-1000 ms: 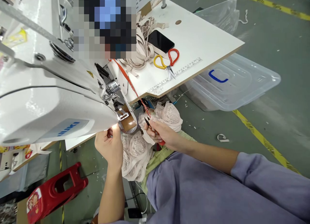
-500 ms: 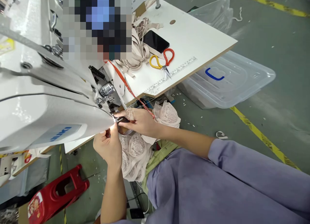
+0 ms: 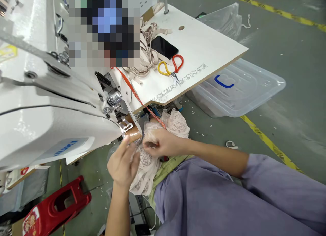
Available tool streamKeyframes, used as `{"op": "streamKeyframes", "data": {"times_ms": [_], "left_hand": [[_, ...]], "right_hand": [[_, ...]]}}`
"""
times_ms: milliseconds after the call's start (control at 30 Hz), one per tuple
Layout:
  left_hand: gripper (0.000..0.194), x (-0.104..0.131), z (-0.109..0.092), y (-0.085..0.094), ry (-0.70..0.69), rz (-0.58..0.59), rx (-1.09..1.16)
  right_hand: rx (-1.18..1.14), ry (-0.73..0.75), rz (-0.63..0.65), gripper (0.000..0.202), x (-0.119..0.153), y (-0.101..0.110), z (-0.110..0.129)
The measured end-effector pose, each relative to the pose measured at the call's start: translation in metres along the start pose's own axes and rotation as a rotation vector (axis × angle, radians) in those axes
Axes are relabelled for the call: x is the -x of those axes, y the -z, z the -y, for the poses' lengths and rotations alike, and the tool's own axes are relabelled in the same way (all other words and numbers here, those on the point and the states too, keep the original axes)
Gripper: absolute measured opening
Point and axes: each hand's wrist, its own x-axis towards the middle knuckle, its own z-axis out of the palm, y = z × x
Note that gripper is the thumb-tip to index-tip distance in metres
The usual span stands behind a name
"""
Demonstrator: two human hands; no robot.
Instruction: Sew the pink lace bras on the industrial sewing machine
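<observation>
My left hand (image 3: 124, 163) is just below the needle area of a white sewing machine (image 3: 30, 127), its fingers extended, apart from the thumb and smeared by motion. Nothing can be made out in it. To the right, my right hand (image 3: 165, 142) has its fingers curled closed, with a dark patch between thumb and fingers that is too blurred to name. The metal presser foot (image 3: 127, 128) shows over a brownish curved machine arm (image 3: 134, 134). Pale pink lace bras (image 3: 144, 181) lie bunched on my lap beneath both hands. A red cord (image 3: 150, 112) runs down to the lace by my right hand.
On the white table (image 3: 203, 42) are scissors (image 3: 171, 70) with yellow and red handles, a black phone (image 3: 164, 47) and coiled beige straps (image 3: 146, 64). A lidded clear bin (image 3: 244, 93) stands beyond the table edge. A red stool (image 3: 58, 205) is on the floor at lower left.
Both hands have drawn away from the needle area, my right hand towards the lap and my left hand slightly down. The presser foot and machine arm are now uncovered.
</observation>
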Motion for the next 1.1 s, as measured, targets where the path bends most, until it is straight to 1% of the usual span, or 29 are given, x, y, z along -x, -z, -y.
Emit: {"op": "streamKeyframes", "data": {"times_ms": [33,67,100,133,167,233,267,300,333,367,433,467,500,567,633,733,867,933,1000,1033,1100], "left_hand": [[0.032,-0.001,0.0,0.0,-0.097,0.076,0.035],[0.032,-0.003,0.0,-0.001,-0.17,0.13,0.074],[0.032,-0.007,0.001,-0.001,-0.216,0.153,0.101],[0.03,-0.011,0.002,-0.002,-0.234,0.15,0.111],[0.027,-0.014,0.004,-0.002,-0.231,0.135,0.107],[0.02,-0.02,0.008,-0.003,-0.181,0.06,0.084],[0.017,-0.021,0.009,-0.004,-0.13,0.026,0.071],[0.014,-0.021,0.009,-0.006,-0.068,0.005,0.06],[0.012,-0.021,0.007,-0.007,0.004,-0.004,0.046],[0.01,-0.019,0.005,-0.009,0.083,-0.01,0.023],[0.006,-0.016,-0.003,-0.014,0.226,-0.031,-0.031],[0.006,-0.015,-0.008,-0.017,0.276,-0.059,-0.048],[0.007,-0.014,-0.014,-0.019,0.311,-0.094,-0.053],[0.01,-0.013,-0.023,-0.022,0.347,-0.149,-0.055],[0.011,-0.013,-0.03,-0.025,0.355,-0.164,-0.059],[0.01,-0.014,-0.035,-0.027,0.35,-0.158,-0.067],[0.009,-0.013,-0.033,-0.031,0.331,-0.2,-0.047],[0.009,-0.014,-0.03,-0.033,0.381,-0.185,-0.08],[0.025,-0.016,-0.024,-0.035,0.47,-0.115,-0.14],[0.033,-0.018,-0.021,-0.035,0.513,-0.072,-0.17],[0.042,-0.021,-0.016,-0.037,0.577,-0.027,-0.215]], "right_hand": [[-0.127,-0.101,0.154,0.016,0.015,0.007,0.002],[-0.256,-0.201,0.264,0.016,0.029,0.015,0.003],[-0.357,-0.285,0.303,0.014,0.041,0.024,0.001],[-0.433,-0.352,0.27,0.016,0.05,0.033,-0.003],[-0.483,-0.401,0.182,0.021,0.056,0.042,-0.008],[-0.528,-0.45,-0.101,0.031,0.059,0.053,-0.02],[-0.549,-0.457,-0.22,0.034,0.057,0.053,-0.024],[-0.582,-0.461,-0.293,0.036,0.052,0.051,-0.026],[-0.635,-0.47,-0.316,0.038,0.047,0.044,-0.025],[-0.711,-0.486,-0.287,0.043,0.041,0.035,-0.022],[-0.914,-0.542,-0.134,0.05,0.029,0.012,-0.011],[-1.008,-0.567,-0.069,0.052,0.024,0.0,-0.005],[-1.075,-0.579,-0.032,0.051,0.019,-0.01,0.001],[-1.134,-0.55,-0.03,0.049,0.013,-0.025,0.01],[-1.134,-0.497,-0.064,0.051,0.01,-0.032,0.014],[-1.097,-0.453,-0.099,0.054,0.008,-0.035,0.013],[-1.028,-0.411,-0.162,0.049,0.007,-0.036,0.005],[-0.962,-0.419,-0.201,0.045,0.009,-0.03,-0.005],[-0.778,-0.456,-0.241,0.046,0.015,-0.016,-0.021],[-0.621,-0.48,-0.274,0.048,0.02,-0.005,-0.032],[-0.199,-0.523,-0.344,0.052,0.032,0.022,-0.059]]}}
